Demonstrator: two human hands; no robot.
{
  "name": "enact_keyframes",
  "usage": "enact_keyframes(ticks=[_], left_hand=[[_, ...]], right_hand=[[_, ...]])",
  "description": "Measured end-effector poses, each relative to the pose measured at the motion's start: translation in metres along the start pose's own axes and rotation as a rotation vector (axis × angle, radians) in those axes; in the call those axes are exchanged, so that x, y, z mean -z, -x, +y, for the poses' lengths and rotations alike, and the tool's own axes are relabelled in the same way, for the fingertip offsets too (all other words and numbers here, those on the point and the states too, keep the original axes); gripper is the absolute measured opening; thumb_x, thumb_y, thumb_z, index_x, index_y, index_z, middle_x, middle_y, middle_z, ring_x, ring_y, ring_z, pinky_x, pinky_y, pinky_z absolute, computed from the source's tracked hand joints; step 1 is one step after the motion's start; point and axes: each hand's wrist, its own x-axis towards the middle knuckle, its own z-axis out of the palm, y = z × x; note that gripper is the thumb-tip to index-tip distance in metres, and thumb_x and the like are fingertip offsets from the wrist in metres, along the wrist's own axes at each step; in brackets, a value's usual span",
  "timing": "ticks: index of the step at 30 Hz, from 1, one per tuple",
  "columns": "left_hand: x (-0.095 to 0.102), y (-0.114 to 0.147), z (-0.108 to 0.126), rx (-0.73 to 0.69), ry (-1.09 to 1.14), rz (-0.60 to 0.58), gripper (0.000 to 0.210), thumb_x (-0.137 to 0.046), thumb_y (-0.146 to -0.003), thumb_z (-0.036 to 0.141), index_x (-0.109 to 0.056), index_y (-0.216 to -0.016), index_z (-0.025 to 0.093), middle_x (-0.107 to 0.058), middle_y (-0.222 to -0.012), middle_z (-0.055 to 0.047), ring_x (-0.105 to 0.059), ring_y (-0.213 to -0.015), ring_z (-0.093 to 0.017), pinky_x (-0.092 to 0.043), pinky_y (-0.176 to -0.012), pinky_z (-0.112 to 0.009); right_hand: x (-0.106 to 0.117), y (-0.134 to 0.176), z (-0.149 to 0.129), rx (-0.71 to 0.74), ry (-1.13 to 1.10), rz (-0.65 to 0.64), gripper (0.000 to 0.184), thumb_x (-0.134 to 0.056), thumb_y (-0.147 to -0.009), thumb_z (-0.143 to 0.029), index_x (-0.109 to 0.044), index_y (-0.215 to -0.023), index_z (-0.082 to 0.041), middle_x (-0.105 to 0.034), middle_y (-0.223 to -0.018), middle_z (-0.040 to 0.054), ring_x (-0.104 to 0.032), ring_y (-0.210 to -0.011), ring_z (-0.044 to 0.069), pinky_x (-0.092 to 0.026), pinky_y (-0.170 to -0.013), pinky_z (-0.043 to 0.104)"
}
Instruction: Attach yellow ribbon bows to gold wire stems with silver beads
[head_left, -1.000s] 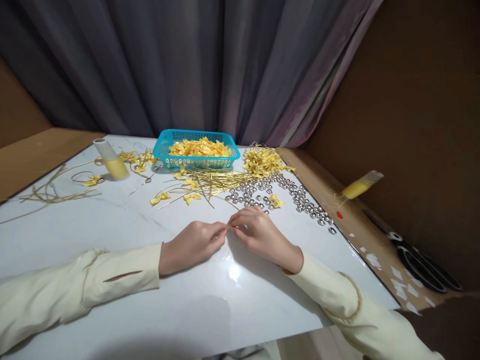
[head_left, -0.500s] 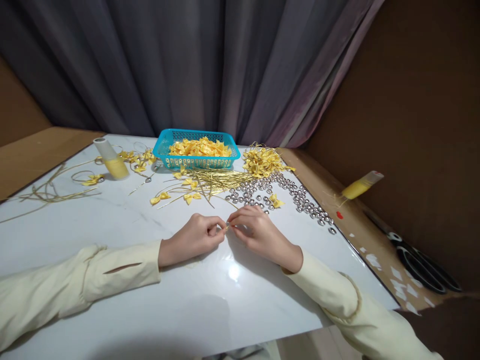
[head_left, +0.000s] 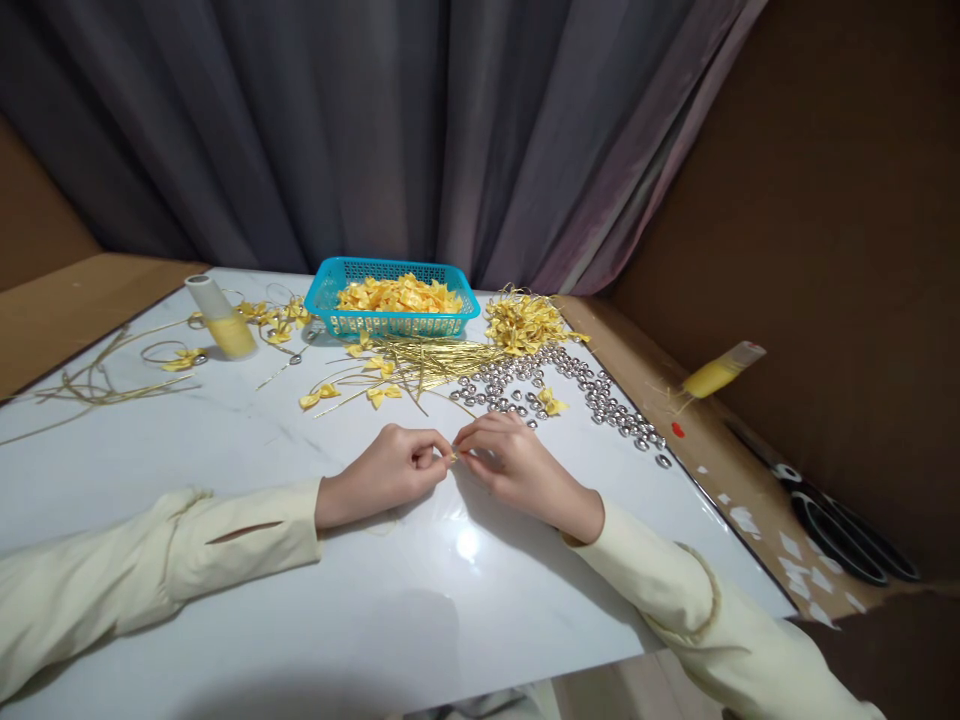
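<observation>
My left hand and my right hand meet fingertip to fingertip above the white tabletop. Both are closed in a pinch around something tiny with a yellowish glint; fingers cover most of it, so its kind does not show. Just beyond my right hand lie many silver rings or beads and a single yellow ribbon bow. Ahead of my left hand, a few more yellow bows rest among a bundle of gold cords.
A turquoise basket of yellow bows stands at the back, with a pile of corded bows beside it. Left is an upright glue bottle; right are a yellow bottle, scissors and paper scraps. A curtain hangs behind.
Both hands keep their pinch at the same spot, with barely any shift of the fingers. Nothing else on the table has moved.
</observation>
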Motion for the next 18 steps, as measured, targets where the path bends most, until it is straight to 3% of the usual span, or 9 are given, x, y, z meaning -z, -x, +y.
enact_keyframes(ticks=[11, 18], left_hand=[[0.0009, -0.0029, -0.0032, 0.091, 0.091, -0.023, 0.024, -0.052, -0.077, 0.030, -0.067, -0.075, 0.011, -0.031, -0.046, 0.008, -0.027, -0.047, -0.008, -0.024, -0.045, -0.019], [0.0014, -0.0036, -0.0041, 0.105, 0.118, -0.033, 0.022, -0.052, -0.077, 0.028, -0.067, -0.074, 0.011, -0.031, -0.047, 0.008, -0.027, -0.048, -0.008, -0.023, -0.045, -0.019]], right_hand=[[0.0052, 0.0042, -0.0025, 0.083, 0.071, 0.070, 0.016, -0.048, -0.077, -0.005, -0.052, -0.083, -0.019, -0.063, -0.093, 0.0060, -0.052, -0.087, 0.020, -0.034, -0.077, 0.033], [0.0057, 0.0058, -0.0061, 0.116, 0.189, 0.062, 0.010, -0.051, -0.077, -0.010, -0.055, -0.082, -0.017, -0.059, -0.086, 0.0066, -0.046, -0.083, 0.021, -0.031, -0.074, 0.034]])
